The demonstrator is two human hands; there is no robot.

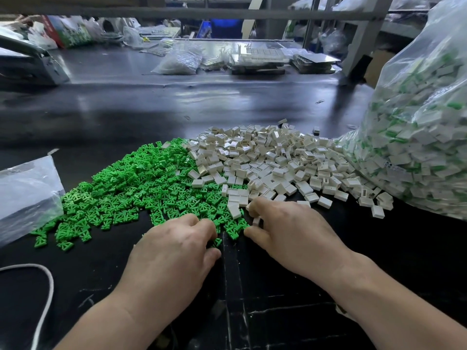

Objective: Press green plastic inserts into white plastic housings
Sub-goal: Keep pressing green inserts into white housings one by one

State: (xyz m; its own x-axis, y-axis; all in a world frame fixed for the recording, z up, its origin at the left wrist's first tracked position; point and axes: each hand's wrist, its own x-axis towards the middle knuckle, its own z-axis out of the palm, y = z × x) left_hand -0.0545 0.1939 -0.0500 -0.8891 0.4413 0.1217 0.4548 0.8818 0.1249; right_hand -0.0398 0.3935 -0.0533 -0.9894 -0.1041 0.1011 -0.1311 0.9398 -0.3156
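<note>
- Judged step: picking up one part in each hand, with nothing pressed together yet.
- The right hand (285, 231) pinches a housing (256, 221) between thumb and forefinger, at the near edge of the loose housings (273, 160).
- The left hand (174, 248) curls its fingers down onto the inserts (131, 183) at their near edge; whether the fingers clamp one is hidden.
- The next move likely calls for lining an insert up with the housing's open side, then pressing it in.

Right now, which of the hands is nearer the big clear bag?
Right. The right hand lies left of the clear bag; the left hand is farther left, at the green inserts.
</note>
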